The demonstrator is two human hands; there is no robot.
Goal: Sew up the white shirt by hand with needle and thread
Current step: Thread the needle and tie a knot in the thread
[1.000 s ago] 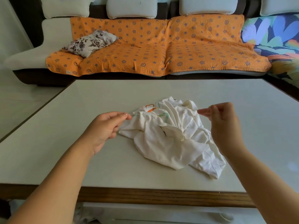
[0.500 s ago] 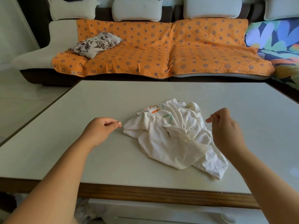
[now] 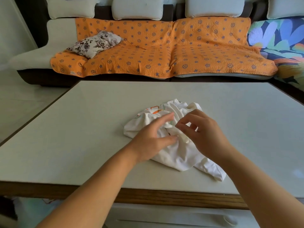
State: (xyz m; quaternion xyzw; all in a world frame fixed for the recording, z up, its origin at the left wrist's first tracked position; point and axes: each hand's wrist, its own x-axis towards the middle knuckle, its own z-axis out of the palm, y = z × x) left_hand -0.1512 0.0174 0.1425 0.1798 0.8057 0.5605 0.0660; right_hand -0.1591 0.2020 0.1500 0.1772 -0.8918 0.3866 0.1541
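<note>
Both hands over shirt (image 3: pixel 174 156) mid-table (image 3: pixel 82 137)
Shirt white, crumpled in a loose heap, orange and green print showing at far edge, one end trailing near-right toward table edge. Left hand (image 3: pixel 153 139) over shirt's left part, fingers stretched out and loose, blurred. Right hand (image 3: pixel 204 134) above the middle folds, fingers curled, thumb and forefinger tips close; can't tell if they pinch anything
</note>
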